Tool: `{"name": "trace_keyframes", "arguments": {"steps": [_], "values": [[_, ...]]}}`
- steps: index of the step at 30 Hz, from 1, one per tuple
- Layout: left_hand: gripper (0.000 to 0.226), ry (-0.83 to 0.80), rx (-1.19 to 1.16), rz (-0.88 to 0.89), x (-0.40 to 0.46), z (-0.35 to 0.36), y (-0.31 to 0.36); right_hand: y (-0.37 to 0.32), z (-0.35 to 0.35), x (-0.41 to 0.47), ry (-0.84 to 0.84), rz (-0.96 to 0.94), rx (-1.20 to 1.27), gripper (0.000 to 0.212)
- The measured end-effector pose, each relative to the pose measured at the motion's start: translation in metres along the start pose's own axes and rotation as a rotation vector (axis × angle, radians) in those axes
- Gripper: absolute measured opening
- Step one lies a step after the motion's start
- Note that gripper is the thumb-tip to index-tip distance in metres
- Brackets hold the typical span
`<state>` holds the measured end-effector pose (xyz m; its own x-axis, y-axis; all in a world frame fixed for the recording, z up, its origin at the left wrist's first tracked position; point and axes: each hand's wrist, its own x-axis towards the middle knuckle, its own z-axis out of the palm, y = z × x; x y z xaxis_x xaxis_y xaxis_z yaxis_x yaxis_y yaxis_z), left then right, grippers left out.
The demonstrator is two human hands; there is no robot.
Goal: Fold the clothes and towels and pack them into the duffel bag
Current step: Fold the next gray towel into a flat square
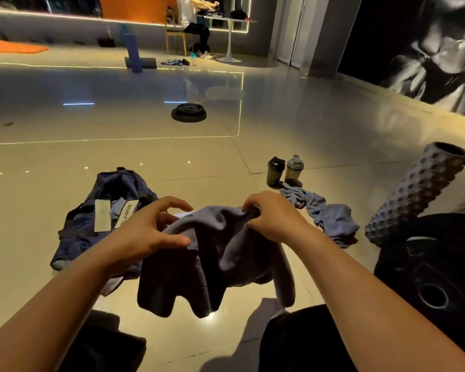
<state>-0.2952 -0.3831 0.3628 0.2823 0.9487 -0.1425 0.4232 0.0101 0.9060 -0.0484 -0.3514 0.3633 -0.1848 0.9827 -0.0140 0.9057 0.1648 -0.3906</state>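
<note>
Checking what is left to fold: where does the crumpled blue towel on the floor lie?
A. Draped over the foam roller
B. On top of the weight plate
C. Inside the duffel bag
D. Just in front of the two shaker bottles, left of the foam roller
D: the crumpled blue towel stretches across the floor from the two shaker bottles toward the foam roller, outside the duffel bag.

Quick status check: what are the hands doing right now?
Both hands, left and right, grip a grey towel held off the floor, unfolded. Duffel bag open at left. Second towel crumpled on floor. Nothing blocking the bag.
</note>
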Motion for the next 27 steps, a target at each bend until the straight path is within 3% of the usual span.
{"name": "trace_keyframes", "arguments": {"steps": [2,4,7,9,15,20,27], "values": [[0.047,-0.099,-0.036,-0.037,-0.006,-0.005,-0.002,-0.003,-0.003,0.003,0.017,0.003,-0.025,0.033],[0.041,-0.134,0.095,-0.032,-0.01,-0.008,-0.005,-0.005,-0.009,0.006,0.054,0.017,-0.033,0.032],[0.026,-0.106,0.672,0.01,-0.013,-0.009,-0.011,-0.003,-0.013,0.007,0.139,0.027,-0.046,0.03],[0.021,-0.08,0.85,0.03,-0.013,-0.009,-0.015,0.001,-0.009,0.007,0.16,0.03,-0.057,0.031],[0.013,0.066,0.766,0.021,-0.012,-0.019,-0.014,0.014,-0.012,0.008,0.167,0.037,-0.064,0.034],[0.014,0.095,0.54,0.044,-0.013,-0.029,-0.012,0.015,-0.011,0.007,0.174,0.014,-0.045,0.03],[0.018,0.152,0.776,0.042,-0.009,-0.017,-0.021,-0.012,-0.007,-0.005,0.171,-0.105,0.065,0.023]]}}
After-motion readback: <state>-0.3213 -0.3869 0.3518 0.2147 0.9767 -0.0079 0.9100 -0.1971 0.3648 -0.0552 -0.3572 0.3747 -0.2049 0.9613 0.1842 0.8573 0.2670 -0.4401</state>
